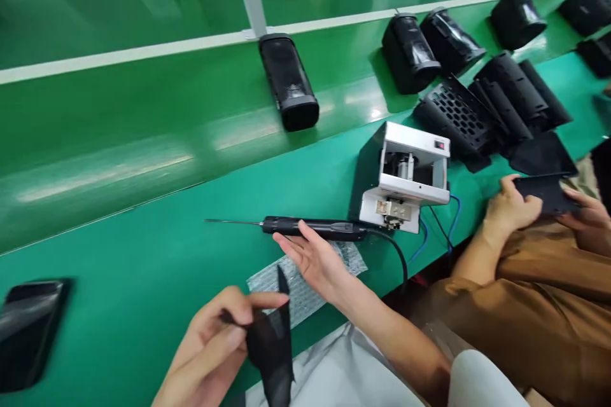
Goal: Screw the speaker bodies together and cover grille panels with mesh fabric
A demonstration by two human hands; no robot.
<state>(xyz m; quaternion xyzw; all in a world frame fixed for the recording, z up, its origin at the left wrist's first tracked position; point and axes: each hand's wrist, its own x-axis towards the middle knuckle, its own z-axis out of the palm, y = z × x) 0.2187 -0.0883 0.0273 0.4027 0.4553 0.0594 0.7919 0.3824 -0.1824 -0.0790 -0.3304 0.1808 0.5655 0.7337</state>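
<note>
Left fingers [268, 299] pinch black sheet [271, 346], probably mesh

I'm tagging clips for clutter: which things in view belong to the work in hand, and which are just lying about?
Seemingly in the work:
thin black piece, held in the left hand
electric screwdriver, at the open right hand

Apparently just lying about:
crinkled translucent sheet, partly beneath the right hand
silver-and-black machine
lone black housing beyond the screwdriver
blurred dark object, far left
</note>
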